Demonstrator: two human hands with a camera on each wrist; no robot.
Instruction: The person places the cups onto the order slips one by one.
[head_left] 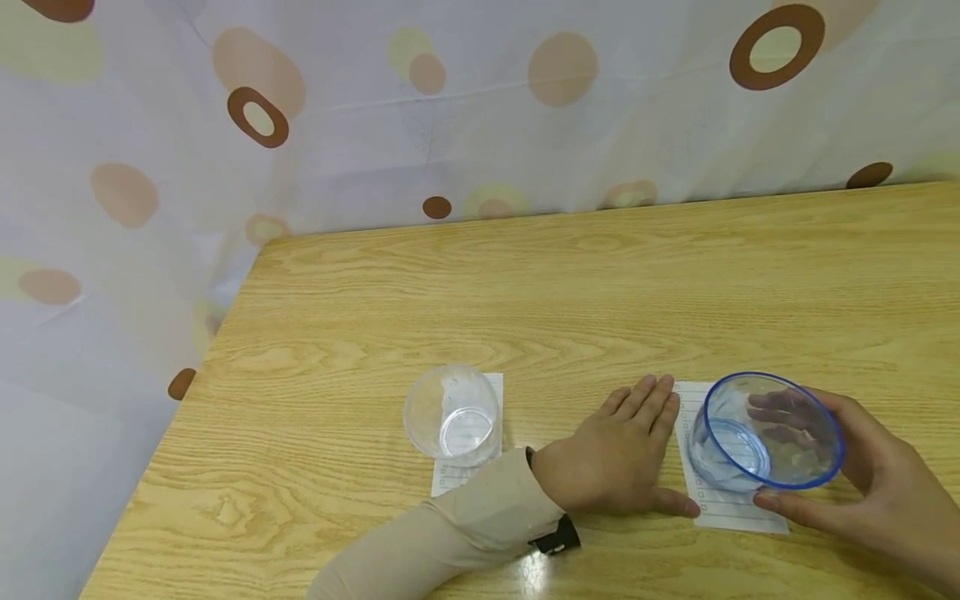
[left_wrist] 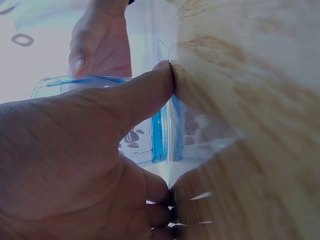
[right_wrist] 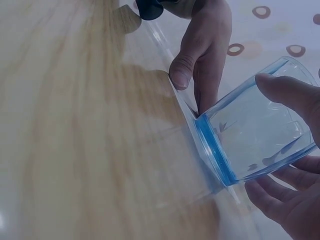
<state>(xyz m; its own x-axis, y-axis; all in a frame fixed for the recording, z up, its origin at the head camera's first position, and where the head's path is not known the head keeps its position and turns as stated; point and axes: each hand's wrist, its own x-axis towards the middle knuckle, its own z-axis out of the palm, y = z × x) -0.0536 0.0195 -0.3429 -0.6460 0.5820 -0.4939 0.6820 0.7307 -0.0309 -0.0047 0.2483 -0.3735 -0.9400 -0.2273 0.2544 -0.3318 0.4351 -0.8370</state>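
A clear glass bowl with a blue rim [head_left: 723, 479] stands on a lined sheet of paper [head_left: 738, 518] at the right of the head view. My right hand [head_left: 888, 492] holds it from the right, thumb in front and fingers round the far side; the right wrist view shows the thumb [right_wrist: 285, 92] against its wall. Flat on the table, my left hand [head_left: 611, 467] has its fingers stretched out, with fingertips and thumb at the left edge of that sheet. In the left wrist view, the blue base [left_wrist: 159, 137] shows beyond the left thumb.
A clear, colourless cup [head_left: 423, 417] stands on a second lined sheet [head_left: 448, 477], left of my left forearm. The wooden table [head_left: 360, 300] ends at the back and left against a dotted curtain [head_left: 495, 150].
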